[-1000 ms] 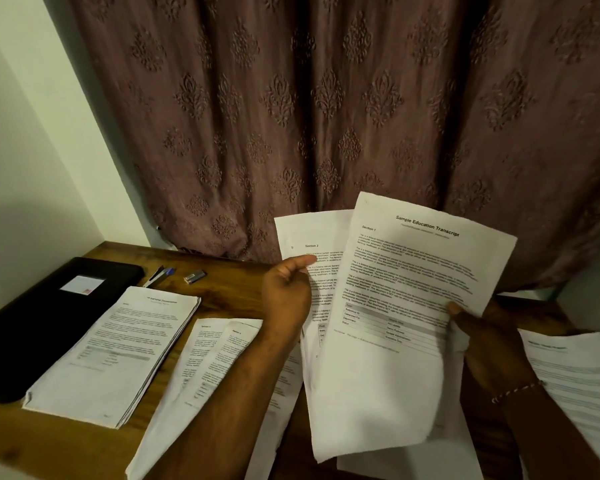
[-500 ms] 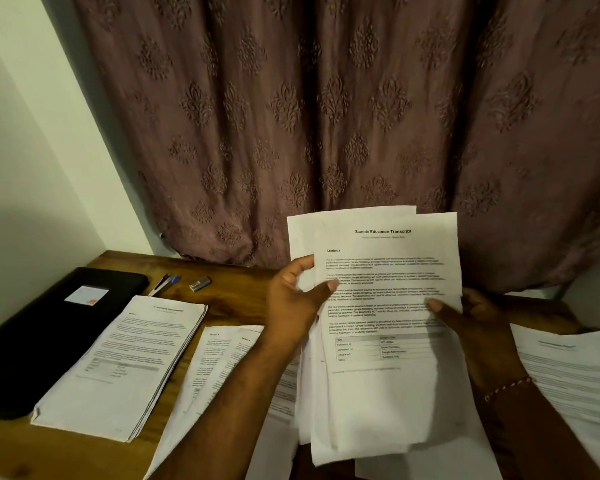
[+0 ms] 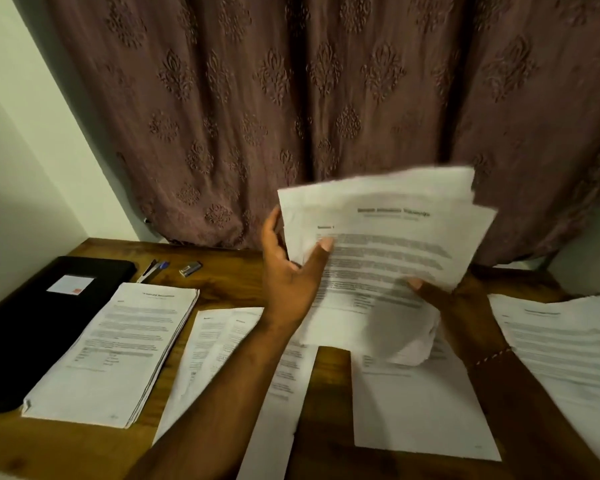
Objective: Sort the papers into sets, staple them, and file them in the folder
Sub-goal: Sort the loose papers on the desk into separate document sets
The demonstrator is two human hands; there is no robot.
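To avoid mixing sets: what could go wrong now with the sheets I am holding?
1. The held sheets are fanned unevenly between left hand and right hand; one may slip onto the loose sheets below and mix sets.
2. Their lower corner looks bent near the right hand; it may crease.

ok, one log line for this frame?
phase: sorting | left hand: pinches held sheets at left edge | right hand: pinches their lower edge | folder: closed | stapler: not in hand
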